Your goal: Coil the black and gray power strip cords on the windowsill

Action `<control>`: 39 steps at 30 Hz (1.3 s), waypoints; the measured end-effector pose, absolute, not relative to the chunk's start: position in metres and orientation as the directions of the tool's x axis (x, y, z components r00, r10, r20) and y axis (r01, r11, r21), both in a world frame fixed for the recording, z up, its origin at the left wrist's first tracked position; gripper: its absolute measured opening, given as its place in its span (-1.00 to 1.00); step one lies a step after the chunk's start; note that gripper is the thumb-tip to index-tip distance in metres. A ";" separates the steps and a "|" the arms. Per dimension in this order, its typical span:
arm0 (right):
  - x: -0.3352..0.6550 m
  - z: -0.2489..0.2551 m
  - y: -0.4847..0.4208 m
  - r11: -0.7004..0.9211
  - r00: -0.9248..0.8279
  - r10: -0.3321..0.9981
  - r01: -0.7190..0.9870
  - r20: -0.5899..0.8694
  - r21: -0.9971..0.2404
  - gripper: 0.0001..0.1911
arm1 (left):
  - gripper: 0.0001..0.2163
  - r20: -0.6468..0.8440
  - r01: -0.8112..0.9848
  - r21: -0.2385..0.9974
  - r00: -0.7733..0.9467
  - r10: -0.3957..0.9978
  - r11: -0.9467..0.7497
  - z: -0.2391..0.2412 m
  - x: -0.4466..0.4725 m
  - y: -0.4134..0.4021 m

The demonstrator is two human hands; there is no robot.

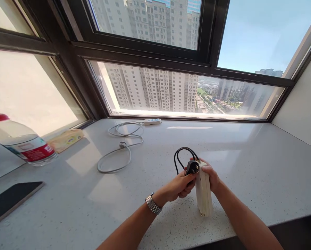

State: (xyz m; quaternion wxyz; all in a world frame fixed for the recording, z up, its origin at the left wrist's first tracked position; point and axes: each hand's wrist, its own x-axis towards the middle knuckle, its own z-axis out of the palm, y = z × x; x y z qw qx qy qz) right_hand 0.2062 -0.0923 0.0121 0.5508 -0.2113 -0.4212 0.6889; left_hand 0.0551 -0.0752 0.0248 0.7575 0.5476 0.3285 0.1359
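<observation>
My left hand [183,184] is closed around a black power plug [192,167], its metal prongs facing right. A black cord [184,148] loops up behind the plug and runs to the top end of a cream-coloured power strip [204,194]. My right hand [211,173] grips that strip near its top, thumb on the near edge and fingers behind. The strip stands on its side, tilted, with its lower end close to the countertop; whether it touches cannot be made out. The plug is right beside the strip's upper end.
A white power strip [152,121] with a coiled grey cord [114,171] lies by the window on the speckled countertop [74,208]. At left are a red-capped bottle [27,146], a tissue pack [67,139] and a dark flat slab [12,201].
</observation>
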 end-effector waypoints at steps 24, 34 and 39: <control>0.227 0.025 -0.091 0.114 -0.175 0.929 -0.700 0.325 -0.705 -0.52 | -0.42 -0.358 0.259 0.929 0.810 0.464 0.265 0.023 0.047 -0.072; 0.242 0.020 -0.080 0.123 -0.186 0.930 -0.655 0.316 -0.746 -0.42 | -0.58 -0.133 0.449 0.872 0.601 0.788 -0.195 0.014 0.041 -0.058; 0.247 0.016 -0.076 0.074 -0.253 0.928 -0.593 0.273 -0.802 -0.44 | -0.70 0.026 0.349 0.920 0.396 0.918 -0.177 0.015 0.032 -0.048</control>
